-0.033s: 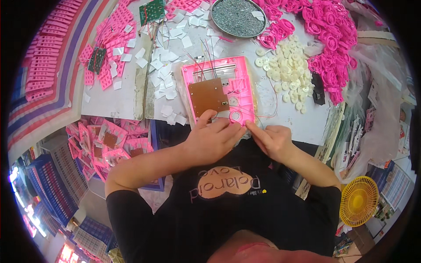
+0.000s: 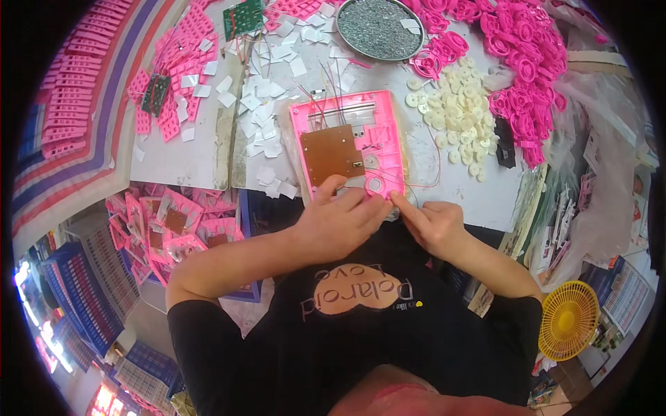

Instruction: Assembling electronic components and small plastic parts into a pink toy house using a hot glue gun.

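Note:
A pink plastic casing [image 2: 378,132] lies open side up at the table's near edge. A brown circuit board [image 2: 331,154] sits inside it, and thin wires run from its top. A small pink ring [image 2: 374,185] lies on its lower right corner. My left hand [image 2: 340,222] grips the casing's lower edge, fingers spread over it beside the ring. My right hand [image 2: 433,225] pinches the casing's lower right corner, index fingertip just right of the ring.
A metal bowl of screws [image 2: 378,28] stands at the back. White discs [image 2: 458,114] and pink rings [image 2: 520,55] are heaped on the right, white squares [image 2: 270,83] and green boards [image 2: 243,17] on the left. A crate of pink casings [image 2: 173,229] sits lower left, a yellow fan [image 2: 569,319] lower right.

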`<control>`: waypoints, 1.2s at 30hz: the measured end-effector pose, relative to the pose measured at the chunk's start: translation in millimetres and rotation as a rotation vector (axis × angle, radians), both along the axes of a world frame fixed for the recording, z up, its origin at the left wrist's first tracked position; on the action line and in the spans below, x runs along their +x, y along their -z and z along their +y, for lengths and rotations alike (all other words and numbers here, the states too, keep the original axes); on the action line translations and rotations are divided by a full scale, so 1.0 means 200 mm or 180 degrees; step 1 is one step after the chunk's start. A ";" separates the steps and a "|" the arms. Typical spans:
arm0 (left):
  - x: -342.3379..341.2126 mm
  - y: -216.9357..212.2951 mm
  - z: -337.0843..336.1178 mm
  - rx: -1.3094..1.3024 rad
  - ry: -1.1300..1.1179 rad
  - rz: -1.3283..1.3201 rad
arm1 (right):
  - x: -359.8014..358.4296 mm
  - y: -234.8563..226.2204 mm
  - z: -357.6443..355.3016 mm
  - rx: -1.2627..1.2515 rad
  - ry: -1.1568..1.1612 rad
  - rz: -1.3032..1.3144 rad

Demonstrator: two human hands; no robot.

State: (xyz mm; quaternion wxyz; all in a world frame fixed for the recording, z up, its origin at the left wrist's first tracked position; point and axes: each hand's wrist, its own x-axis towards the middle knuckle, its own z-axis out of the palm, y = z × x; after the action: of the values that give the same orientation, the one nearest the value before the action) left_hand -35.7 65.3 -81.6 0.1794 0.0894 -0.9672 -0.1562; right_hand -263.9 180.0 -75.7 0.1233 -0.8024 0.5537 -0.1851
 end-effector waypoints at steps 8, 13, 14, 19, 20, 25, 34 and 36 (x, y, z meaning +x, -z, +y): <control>-0.02 -0.02 -0.02 -0.0359 0.0016 -0.0072 | -0.06 -0.29 -0.44 0.0838 -0.0095 -0.0488; -0.04 -0.04 -0.08 0.0639 0.0204 0.0188 | 0.20 -0.18 -0.86 0.0595 0.0837 0.0239; -0.02 -0.06 -0.12 0.0946 -0.0024 0.0215 | 0.23 -0.17 -0.89 0.0724 0.0888 0.0503; 0.03 0.00 -0.48 0.1312 -0.2351 0.0896 | 0.24 -0.10 -0.87 0.0525 0.1138 -0.0136; 0.02 0.02 -0.54 0.1108 -0.2670 0.1051 | 0.24 -0.10 -0.85 0.0539 0.1211 -0.0531; -0.02 0.08 -0.60 0.2192 -0.2229 0.1362 | 0.23 -0.08 -0.78 0.0783 0.1381 -0.2127; 0.02 -0.06 -0.46 0.0218 -0.0997 0.1000 | 0.22 -0.06 -0.84 0.0471 0.1383 -0.1669; 0.04 -0.03 -0.44 0.0337 -0.0879 0.0939 | 0.20 -0.06 -0.85 0.0874 0.1488 -0.2242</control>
State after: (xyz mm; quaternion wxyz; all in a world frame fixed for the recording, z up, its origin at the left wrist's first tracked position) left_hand -27.4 -23.1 -76.0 0.3338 0.2066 -0.8994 -0.1922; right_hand -223.5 11.0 -63.0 0.3648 -0.5198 0.6640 -0.3948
